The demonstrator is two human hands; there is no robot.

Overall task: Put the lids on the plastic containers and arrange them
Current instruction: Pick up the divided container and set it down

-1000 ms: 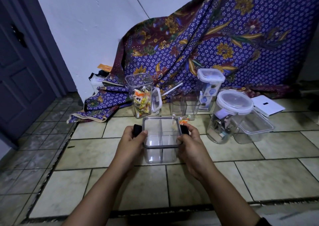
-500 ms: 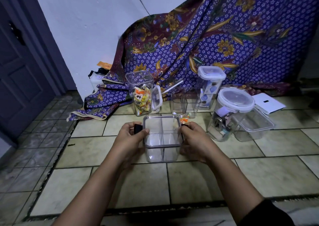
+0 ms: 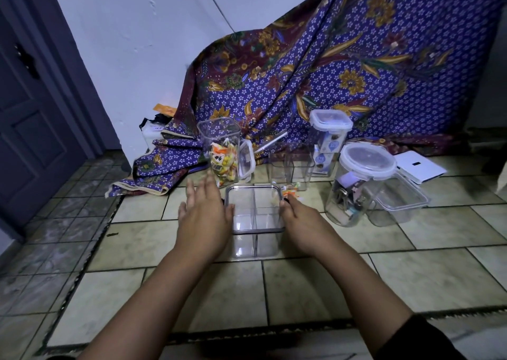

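Observation:
A clear square container (image 3: 255, 222) with a grey-rimmed lid (image 3: 253, 195) on top stands on the tiled floor in front of me. My left hand (image 3: 203, 217) lies against its left side with the fingers stretched forward and apart, holding nothing. My right hand (image 3: 299, 217) is curled around the right side, fingers pressed on the black latch there. Behind stand an open tall container of sweets (image 3: 219, 151) with a loose white-rimmed lid (image 3: 245, 160) leaning on it, and an empty open container (image 3: 290, 164).
A tall lidded container (image 3: 330, 137), a round lidded jar (image 3: 362, 178) and a low lidded box (image 3: 397, 203) stand at the right. A flat white item (image 3: 419, 167) lies behind them. A patterned cloth (image 3: 343, 71) hangs at the back, and a door (image 3: 33, 129) is at the left.
The black side latches that stuck out a second ago are now folded down. My left hand has come off its latch and spread its fingers forward. My right hand stays on the right side.

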